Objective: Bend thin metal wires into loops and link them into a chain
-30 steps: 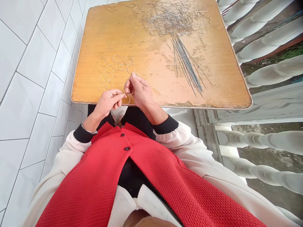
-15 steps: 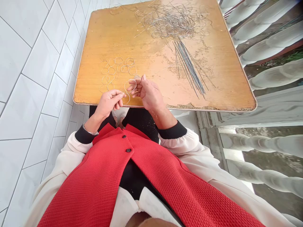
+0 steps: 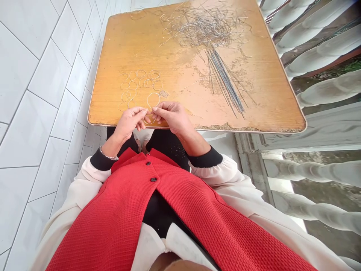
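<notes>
Between my hands, just above the table's near edge, is a thin pale wire [image 3: 153, 93] bent into a figure-eight, one loop above the fingers and one below. My left hand [image 3: 132, 119] pinches it between thumb and index finger at the crossing. From the other side my right hand [image 3: 172, 116] pinches the same wire, its fingertips almost touching the left ones. Beyond the left hand, several bent wire loops [image 3: 141, 79] lie in a cluster on the wooden table [image 3: 135, 45].
A bundle of straight grey wires [image 3: 224, 79] lies right of centre on the table. Behind it spreads a tangled heap of wire [image 3: 208, 26]. A white tiled wall [image 3: 36, 105] runs along the left, and a white balustrade [image 3: 318, 56] along the right.
My right hand has come down and left, closing from loose, spread fingers to a pinch on the wire. The wire's open S-shape now shows as two loops. My left hand stays nearly still.
</notes>
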`<state>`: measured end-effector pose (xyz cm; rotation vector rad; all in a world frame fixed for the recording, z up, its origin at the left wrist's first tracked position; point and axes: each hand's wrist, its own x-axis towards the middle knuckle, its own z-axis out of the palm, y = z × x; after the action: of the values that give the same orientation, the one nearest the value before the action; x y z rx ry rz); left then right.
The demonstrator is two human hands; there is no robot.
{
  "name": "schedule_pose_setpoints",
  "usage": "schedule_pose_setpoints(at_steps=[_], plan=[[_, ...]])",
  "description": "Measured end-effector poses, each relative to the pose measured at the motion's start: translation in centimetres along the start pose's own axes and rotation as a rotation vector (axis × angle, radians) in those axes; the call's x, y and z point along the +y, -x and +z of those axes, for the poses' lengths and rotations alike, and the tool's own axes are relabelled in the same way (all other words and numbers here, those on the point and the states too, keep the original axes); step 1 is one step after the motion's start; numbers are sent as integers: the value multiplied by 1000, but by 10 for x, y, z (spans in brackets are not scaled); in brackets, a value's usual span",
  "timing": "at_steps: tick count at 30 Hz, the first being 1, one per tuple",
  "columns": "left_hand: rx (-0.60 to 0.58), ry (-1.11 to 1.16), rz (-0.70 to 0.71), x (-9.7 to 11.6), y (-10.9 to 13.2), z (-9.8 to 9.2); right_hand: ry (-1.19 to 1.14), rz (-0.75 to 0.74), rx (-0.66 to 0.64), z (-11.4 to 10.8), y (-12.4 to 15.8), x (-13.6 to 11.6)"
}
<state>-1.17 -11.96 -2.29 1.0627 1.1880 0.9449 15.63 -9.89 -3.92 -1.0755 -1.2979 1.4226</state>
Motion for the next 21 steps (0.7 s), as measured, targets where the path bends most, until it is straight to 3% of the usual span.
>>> schedule_pose_setpoints(at_steps=[6, 16, 21], plan=[[101, -123, 45, 13, -12, -2, 94, -4, -79, -2, -1, 2], [57, -176, 121, 18, -17, 4, -8, 50, -115, -1, 1, 6], [66, -193, 127, 18, -16, 4, -30, 5, -106, 1, -1, 10]])
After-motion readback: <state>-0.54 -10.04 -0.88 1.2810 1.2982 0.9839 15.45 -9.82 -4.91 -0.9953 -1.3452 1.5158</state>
